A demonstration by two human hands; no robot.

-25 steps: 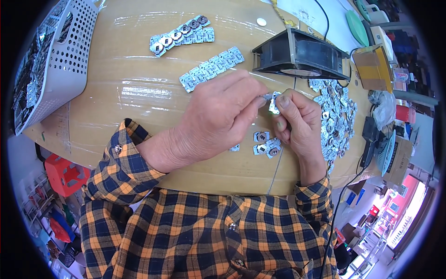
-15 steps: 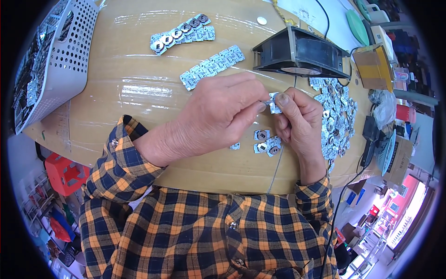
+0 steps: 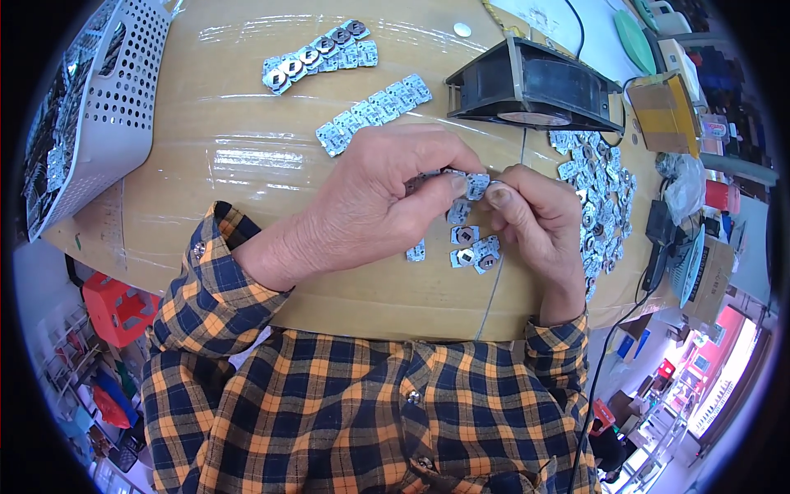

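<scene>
Between the thumb and forefinger of my left hand (image 3: pixel 395 185) is a small silvery circuit board (image 3: pixel 476 186). Beside that board's right edge, my right hand (image 3: pixel 539 216) has its fingers curled and pinched. What they grip, if anything, is hidden. Below the held board lies another small board (image 3: pixel 459 212), partly covered by my fingers. Closer to me are several loose boards (image 3: pixel 465 235), some with round dark or pale discs. A single board (image 3: pixel 415 250) lies under my left wrist's right side.
Farther off lie an overlapping row of boards (image 3: pixel 374 114) and a row with round discs (image 3: pixel 317 58). A black fan (image 3: pixel 535 86) stands at back right, above a spread pile of boards (image 3: pixel 605 206). A perforated white basket (image 3: pixel 123 99) stands at left.
The board has passed from my right fingertips to my left ones. My right hand has drawn slightly right and down, and another board now shows beneath.
</scene>
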